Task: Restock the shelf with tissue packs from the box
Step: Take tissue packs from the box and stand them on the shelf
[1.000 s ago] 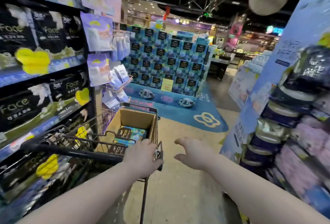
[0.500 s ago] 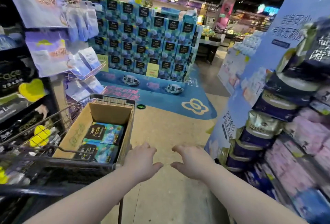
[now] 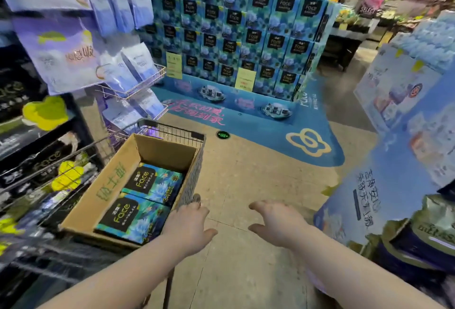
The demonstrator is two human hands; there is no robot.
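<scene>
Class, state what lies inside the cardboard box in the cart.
A near pack and a far pack lie flat in the box. Anything under them is covered.

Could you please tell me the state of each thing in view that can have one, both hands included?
Cardboard box: open at the top, sitting in the cart, only partly filled.
Tissue packs: two visible, lying flat, one behind the other in the box.
Shopping cart: upright on the floor, carrying the box.
Left hand: fingers relaxed at the cart's rim, holding no pack.
Right hand: open, in the air, empty.
</scene>
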